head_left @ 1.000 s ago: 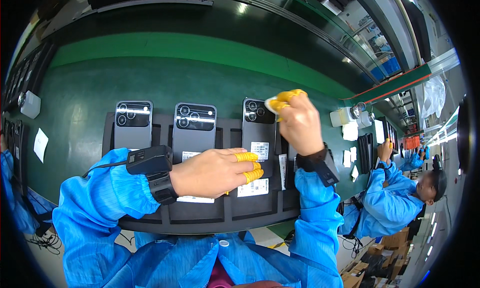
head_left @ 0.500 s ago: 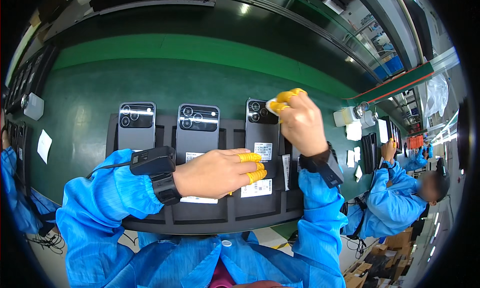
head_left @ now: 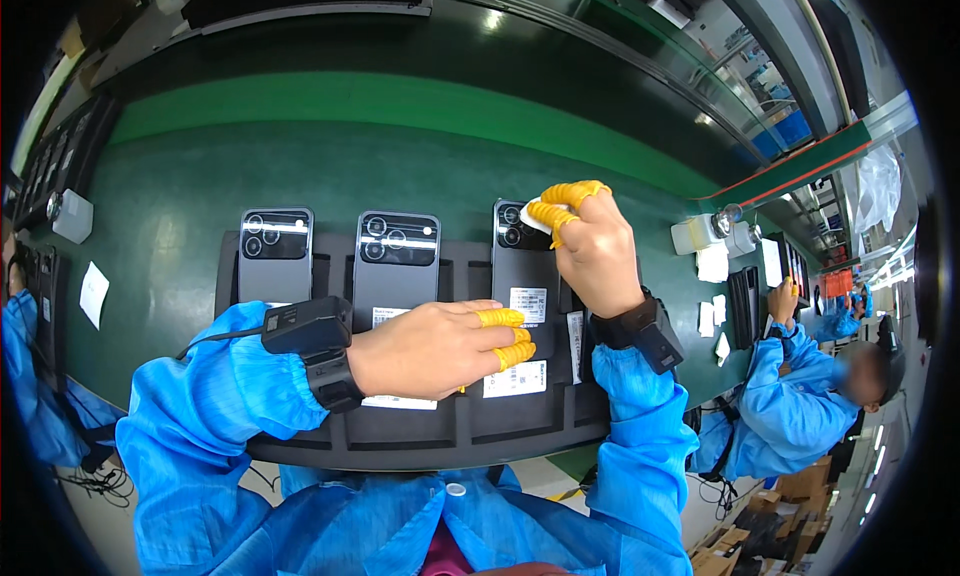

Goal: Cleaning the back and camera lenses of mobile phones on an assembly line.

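Observation:
A black tray in front of me holds several grey smartphones, camera side up. My right hand, with yellow finger cots on, pinches a small white wipe against the camera area of the right-hand phone. Across that phone's lower half my left hand lies flat, its fingers stretched out and also in yellow cots. Under my left hand and wrist, the middle phone is partly hidden. The left-hand phone is covered at its lower end by my sleeve. White labels show on the phones.
On the green table, a white paper and a clear bottle stand at the left. Further bottles, white wipes and stacked dark trays are at the right. A co-worker in blue sits beyond them.
My right hand has shifted slightly left with the wipe, over the camera area of the right-hand phone. My left hand stays in place.

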Motion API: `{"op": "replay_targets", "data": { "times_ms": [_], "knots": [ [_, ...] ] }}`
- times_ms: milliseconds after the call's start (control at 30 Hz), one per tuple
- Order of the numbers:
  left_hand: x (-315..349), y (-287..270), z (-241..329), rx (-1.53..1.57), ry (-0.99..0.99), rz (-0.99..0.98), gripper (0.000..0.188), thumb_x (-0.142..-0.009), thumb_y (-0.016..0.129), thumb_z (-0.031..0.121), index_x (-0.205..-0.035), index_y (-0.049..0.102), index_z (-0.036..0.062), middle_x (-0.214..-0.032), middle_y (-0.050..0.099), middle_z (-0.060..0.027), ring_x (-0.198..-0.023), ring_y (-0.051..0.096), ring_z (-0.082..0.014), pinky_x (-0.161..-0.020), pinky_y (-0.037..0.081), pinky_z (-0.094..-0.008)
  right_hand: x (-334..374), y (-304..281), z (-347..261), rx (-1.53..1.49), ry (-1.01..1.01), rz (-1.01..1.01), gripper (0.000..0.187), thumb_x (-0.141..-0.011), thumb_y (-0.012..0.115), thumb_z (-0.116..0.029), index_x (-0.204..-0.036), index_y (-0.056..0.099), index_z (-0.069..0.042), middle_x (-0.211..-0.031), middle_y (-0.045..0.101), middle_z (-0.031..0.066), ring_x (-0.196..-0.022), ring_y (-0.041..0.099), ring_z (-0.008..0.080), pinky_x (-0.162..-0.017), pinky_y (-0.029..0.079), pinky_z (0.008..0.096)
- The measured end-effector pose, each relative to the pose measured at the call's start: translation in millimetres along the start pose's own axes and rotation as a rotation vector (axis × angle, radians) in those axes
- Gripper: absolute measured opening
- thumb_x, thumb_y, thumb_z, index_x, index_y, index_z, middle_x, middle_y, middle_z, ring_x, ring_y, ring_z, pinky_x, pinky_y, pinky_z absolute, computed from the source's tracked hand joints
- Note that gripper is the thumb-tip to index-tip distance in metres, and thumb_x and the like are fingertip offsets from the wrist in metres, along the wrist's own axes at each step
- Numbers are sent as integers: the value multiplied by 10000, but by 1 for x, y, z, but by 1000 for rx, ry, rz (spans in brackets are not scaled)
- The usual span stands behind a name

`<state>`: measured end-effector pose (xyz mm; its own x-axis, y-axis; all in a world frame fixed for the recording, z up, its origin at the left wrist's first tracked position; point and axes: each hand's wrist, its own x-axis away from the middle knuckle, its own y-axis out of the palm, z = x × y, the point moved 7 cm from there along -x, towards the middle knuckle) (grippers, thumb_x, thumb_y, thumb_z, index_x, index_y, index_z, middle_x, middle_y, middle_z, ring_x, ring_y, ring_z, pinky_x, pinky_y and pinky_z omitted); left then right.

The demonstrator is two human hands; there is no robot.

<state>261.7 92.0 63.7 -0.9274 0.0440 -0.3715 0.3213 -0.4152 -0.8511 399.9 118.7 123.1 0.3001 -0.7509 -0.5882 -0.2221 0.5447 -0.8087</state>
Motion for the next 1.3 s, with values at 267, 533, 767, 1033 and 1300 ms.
{"op": "replay_targets", "data": {
  "times_ms": [267,533,767,1033,1300],
  "knots": [
    [-2,1,1,-14,11,-16,487,-759,676,130,-1232,616,29,-1251,624,-100,-1213,591,-270,-1129,407,-355,-4,31,17,-11,-33,-76,333,-678,650,84,-973,750,-34,-1004,664,121,-911,621,320,-780,538,388],
    [-1,0,1,-50,2,-50,487,-753,683,135,-1226,622,33,-1218,629,-91,-1199,600,-253,-1149,384,-354,7,-8,39,-87,136,85,330,-664,618,112,-937,752,-18,-973,675,129,-873,617,323,-783,523,398],
    [0,-5,0,-68,3,-67,485,-775,661,135,-1250,618,43,-1206,633,-86,-1156,624,-231,-1160,378,-368,3,12,8,-152,-8,-65,227,-683,639,55,-872,749,-8,-939,679,126,-885,645,310,-818,545,384],
    [0,-7,1,-24,-21,-29,444,-802,632,139,-1237,626,53,-1197,639,-66,-1138,632,-219,-1157,387,-372,20,-20,10,-74,117,-339,137,-587,680,51,-719,717,36,-768,642,177,-740,648,347,-728,564,417],
    [1,-9,2,-43,-12,1,438,-803,627,142,-1232,629,52,-1193,642,-72,-1140,633,-221,-1152,389,-370,17,-28,31,-83,174,4,193,-629,640,109,-798,696,35,-866,657,166,-797,637,369,-743,539,427]
  ]
}}
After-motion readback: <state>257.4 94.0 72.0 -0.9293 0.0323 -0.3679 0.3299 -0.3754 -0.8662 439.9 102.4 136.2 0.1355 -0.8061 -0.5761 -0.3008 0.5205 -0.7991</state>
